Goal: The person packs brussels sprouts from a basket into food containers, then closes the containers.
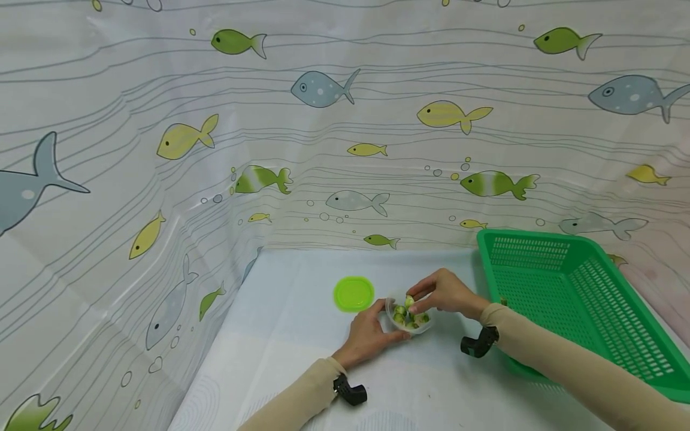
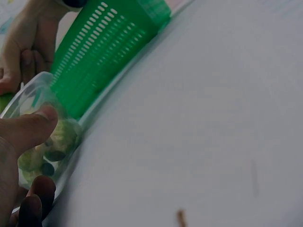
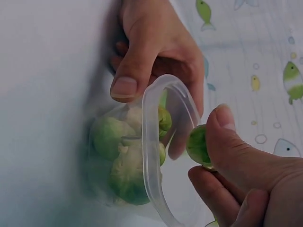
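A small clear plastic container (image 1: 389, 323) with several Brussels sprouts (image 3: 129, 172) in it stands on the table. My left hand (image 1: 369, 335) grips it from the left, thumb on the near side and fingers round the far side. My right hand (image 1: 444, 294) is over the container's opening and pinches one Brussels sprout (image 3: 198, 145) between thumb and fingers. In the right wrist view that sprout is just outside the rim. A sliver of green shows below the right fingers at the bottom edge of that view.
A lime-green lid (image 1: 353, 294) lies on the white-covered table (image 1: 302, 323), behind and left of the container. To the right stands a large green perforated basket (image 1: 539, 287), partly behind my right forearm. A fish-patterned curtain (image 1: 323, 155) hangs along the back and left.
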Tool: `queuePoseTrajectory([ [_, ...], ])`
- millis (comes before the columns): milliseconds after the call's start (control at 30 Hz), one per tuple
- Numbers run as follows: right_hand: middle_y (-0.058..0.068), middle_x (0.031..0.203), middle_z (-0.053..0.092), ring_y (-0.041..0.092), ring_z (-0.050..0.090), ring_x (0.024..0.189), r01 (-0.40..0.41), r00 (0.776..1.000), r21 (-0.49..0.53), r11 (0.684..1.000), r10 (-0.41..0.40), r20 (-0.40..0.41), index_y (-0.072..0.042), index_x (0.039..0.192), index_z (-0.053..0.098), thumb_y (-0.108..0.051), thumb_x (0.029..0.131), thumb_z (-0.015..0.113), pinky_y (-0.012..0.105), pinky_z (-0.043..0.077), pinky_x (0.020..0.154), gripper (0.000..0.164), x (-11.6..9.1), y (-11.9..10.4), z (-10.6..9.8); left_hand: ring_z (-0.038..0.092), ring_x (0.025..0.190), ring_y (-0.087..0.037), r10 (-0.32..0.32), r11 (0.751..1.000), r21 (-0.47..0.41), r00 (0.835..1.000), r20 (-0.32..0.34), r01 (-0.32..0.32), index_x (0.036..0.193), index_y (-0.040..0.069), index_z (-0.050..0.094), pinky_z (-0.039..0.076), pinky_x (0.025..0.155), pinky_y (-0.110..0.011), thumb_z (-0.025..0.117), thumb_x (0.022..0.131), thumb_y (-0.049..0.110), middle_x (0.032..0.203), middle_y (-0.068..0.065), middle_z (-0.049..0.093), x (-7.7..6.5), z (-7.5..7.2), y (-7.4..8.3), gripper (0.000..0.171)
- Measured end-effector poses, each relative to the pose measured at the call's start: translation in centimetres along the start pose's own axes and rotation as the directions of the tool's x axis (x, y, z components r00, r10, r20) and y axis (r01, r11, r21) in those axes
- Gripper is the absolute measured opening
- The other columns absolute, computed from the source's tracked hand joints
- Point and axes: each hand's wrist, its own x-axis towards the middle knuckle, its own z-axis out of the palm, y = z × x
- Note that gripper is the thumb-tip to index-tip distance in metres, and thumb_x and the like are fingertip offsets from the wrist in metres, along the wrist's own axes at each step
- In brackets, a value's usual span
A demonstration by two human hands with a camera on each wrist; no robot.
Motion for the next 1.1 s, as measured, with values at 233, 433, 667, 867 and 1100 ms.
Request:
queuePoseTrajectory([
  [233, 0.003, 0.096, 0.083, 0.016, 0.076, 0.095, 0.043, 0.999, -0.142, 0.989, -0.046, -0.015, -0.009, 0.107, 0.085, -0.023, 0.075, 0.097, 0.035, 0.060, 0.073, 0.037, 0.3, -0.2, 0.9, 0.070, 0.111, -0.017, 0.012, 1.000, -0.001, 1.000, -0.006, -0.012, 0.142, 0.013, 0.061, 0.053, 0.087, -0.030, 0.093, 0.079, 0.047, 0.134, -0.004, 0.073, 0.1, -0.1, -0.1, 0.078],
  [433, 0.002, 0.093, 0.083, 0.021, 0.077, 0.096, 0.091, 0.994, -0.280, 0.956, -0.105, -0.037, -0.010, 0.102, 0.085, -0.024, 0.071, 0.099, 0.040, 0.060, 0.082, 0.036, 0.5, -0.5, 1.5, 0.067, 0.103, -0.014, 0.006, 1.000, -0.004, 1.000, -0.009, -0.006, 0.142, 0.013, 0.061, 0.051, 0.084, -0.028, 0.093, 0.079, 0.047, 0.133, -0.005, 0.073, 0.0, -0.1, -0.1, 0.078],
  [667, -0.002, 0.092, 0.082, 0.020, 0.076, 0.096, 0.117, 0.987, -0.405, 0.907, -0.150, -0.052, -0.013, 0.100, 0.085, -0.033, 0.072, 0.099, 0.040, 0.059, 0.080, 0.037, 0.8, -0.2, 2.1, 0.065, 0.095, -0.011, 0.014, 1.000, -0.003, 1.000, -0.015, -0.014, 0.141, 0.013, 0.062, 0.050, 0.079, -0.026, 0.093, 0.078, 0.048, 0.131, -0.005, 0.074, -0.1, 0.1, -0.2, 0.078],
  [867, 0.000, 0.096, 0.083, 0.021, 0.077, 0.096, 0.170, 0.979, -0.444, 0.880, -0.200, -0.023, -0.010, 0.103, 0.085, -0.034, 0.073, 0.098, 0.043, 0.060, 0.082, 0.041, 0.9, -0.2, 1.9, 0.052, 0.079, -0.004, 0.018, 1.000, -0.010, 1.000, -0.017, -0.019, 0.140, 0.013, 0.062, 0.043, 0.070, -0.022, 0.093, 0.078, 0.046, 0.131, -0.006, 0.074, 0.0, 0.2, -0.3, 0.077],
  [1100, 0.007, 0.105, 0.082, 0.024, 0.078, 0.097, 0.237, 0.970, -0.331, 0.914, -0.240, 0.032, -0.006, 0.111, 0.083, -0.032, 0.081, 0.093, 0.038, 0.062, 0.072, 0.040, 0.1, -0.3, -0.3, 0.056, 0.076, -0.007, 0.005, 1.000, -0.003, 1.000, -0.006, -0.005, 0.140, 0.013, 0.062, 0.045, 0.068, -0.023, 0.093, 0.078, 0.045, 0.131, -0.006, 0.074, 0.0, 0.2, -0.2, 0.077],
])
